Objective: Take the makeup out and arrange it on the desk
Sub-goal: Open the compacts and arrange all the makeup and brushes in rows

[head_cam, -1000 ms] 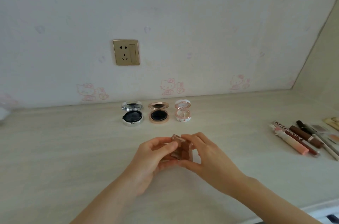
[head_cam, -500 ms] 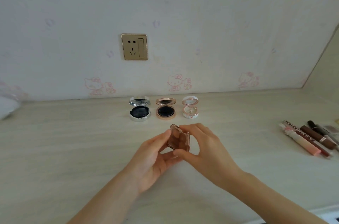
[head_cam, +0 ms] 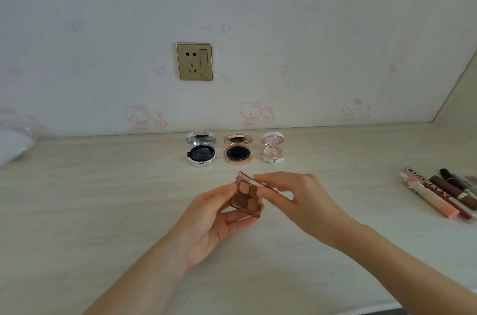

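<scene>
A small brown transparent eyeshadow palette (head_cam: pixel 246 198) is held above the middle of the pale desk (head_cam: pixel 103 198), its lid swung open and several pinkish pans showing. My left hand (head_cam: pixel 209 219) grips the palette's base from below and the left. My right hand (head_cam: pixel 296 198) pinches the lid's edge from the right. Three opened round compacts stand in a row near the wall: a silver one (head_cam: pixel 201 150), a rose-gold one (head_cam: pixel 237 150) and a white patterned one (head_cam: pixel 272 148).
Several lip-gloss tubes and pencils (head_cam: pixel 438 193) lie at the desk's right edge. A gold wall socket (head_cam: pixel 194 61) sits above the compacts. Something white and blurred (head_cam: pixel 13 144) lies at the far left. The desk's front edge runs along the lower right.
The palette's lid has been swung open by my right hand while my left hand tilted the base up, so the pans now show. The view has shifted slightly to the left.
</scene>
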The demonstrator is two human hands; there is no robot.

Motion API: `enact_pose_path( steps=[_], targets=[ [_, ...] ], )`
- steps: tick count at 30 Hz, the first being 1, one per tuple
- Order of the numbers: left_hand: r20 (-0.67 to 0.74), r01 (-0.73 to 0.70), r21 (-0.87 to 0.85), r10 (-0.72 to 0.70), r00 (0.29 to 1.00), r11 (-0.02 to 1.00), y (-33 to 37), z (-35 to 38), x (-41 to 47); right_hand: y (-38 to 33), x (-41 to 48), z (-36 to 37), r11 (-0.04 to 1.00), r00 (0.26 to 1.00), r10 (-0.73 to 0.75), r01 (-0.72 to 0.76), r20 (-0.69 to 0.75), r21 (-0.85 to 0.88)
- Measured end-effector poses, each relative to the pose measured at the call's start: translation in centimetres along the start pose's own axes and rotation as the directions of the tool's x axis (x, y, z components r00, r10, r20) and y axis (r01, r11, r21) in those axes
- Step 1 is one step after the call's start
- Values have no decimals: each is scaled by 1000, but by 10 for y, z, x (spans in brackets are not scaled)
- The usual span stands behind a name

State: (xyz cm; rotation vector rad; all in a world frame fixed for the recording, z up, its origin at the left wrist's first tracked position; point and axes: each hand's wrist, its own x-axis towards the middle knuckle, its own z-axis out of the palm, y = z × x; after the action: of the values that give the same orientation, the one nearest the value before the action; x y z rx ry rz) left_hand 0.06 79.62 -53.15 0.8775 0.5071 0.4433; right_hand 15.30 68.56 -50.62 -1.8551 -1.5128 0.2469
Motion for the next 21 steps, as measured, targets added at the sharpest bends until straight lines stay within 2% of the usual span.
enact_pose_path(
  steps=[3, 5, 7, 9, 11, 13, 16, 18, 21],
  targets=[
    [-55, -11, 80, 15, 998, 997, 0, -2, 2, 2, 3, 0, 999, 1000, -15, 15, -3, -41],
    [-133, -46, 262, 83, 988, 964, 0, -1, 1, 3, 5, 0, 996, 1000, -18, 19, 7, -83],
    [-184, -106, 463, 212, 960, 880, -1, -2, 0, 3, 7, 0, 992, 999, -36, 38, 25, -116],
    [-167, -163, 664, 357, 919, 730, -3, -7, 0, 4, 9, 2, 988, 998, -36, 44, 51, -148],
    [-104, -177, 831, 459, 882, 528, -8, -14, 1, 8, 11, 4, 982, 997, -21, 35, 75, -185],
    [-12, -185, 924, 511, 860, 334, -14, -20, 1, 12, 13, 7, 975, 996, -5, 25, 91, -219],
    [144, -206, 976, 509, 849, 68, -22, -25, 0, 18, 16, 14, 970, 994, 13, 13, 106, -244],
    [244, -265, 964, 515, 822, -33, -25, -27, 1, 20, 19, 18, 968, 993, 22, 7, 113, -250],
    [296, -285, 952, 549, 781, -108, -29, -31, 4, 23, 22, 23, 965, 992, 28, 6, 123, -262]
  ],
)
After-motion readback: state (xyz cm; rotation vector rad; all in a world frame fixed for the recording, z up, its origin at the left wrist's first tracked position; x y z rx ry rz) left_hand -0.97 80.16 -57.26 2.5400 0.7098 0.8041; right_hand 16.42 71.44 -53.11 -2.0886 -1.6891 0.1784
